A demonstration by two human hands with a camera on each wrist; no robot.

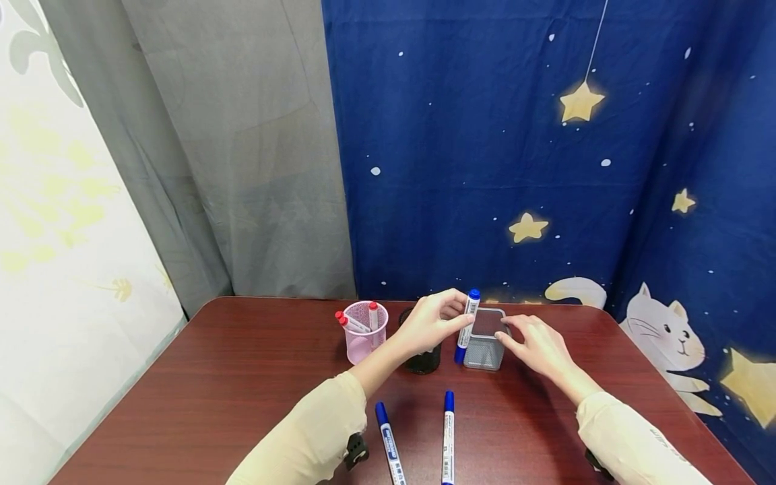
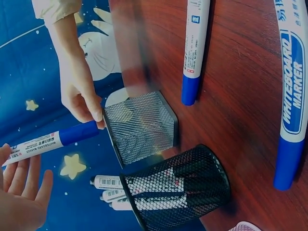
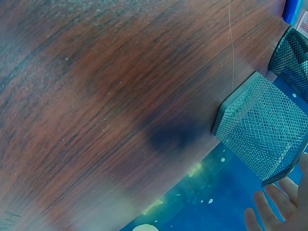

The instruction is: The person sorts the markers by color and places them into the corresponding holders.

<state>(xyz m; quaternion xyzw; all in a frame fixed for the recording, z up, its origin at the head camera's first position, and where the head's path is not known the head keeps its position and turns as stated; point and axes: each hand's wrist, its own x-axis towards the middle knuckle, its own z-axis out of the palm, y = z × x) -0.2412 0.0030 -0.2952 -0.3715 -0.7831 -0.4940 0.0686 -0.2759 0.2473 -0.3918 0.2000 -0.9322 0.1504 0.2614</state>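
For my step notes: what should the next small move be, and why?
Probably lower the held blue-capped marker into the grey mesh holder: the left hand pinches it close to the holder, the right hand is at the holder's rim, and no marker shows inside.

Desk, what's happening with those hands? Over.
Left hand pinches blue-capped marker near silver mesh holder. Right hand at holder's rim. Black mesh cup close alongside; nothing visibly blocking.

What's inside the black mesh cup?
At least three white-barrelled markers poke from the black mesh cup; the mesh partly veils the rest, and anything behind them is hidden.
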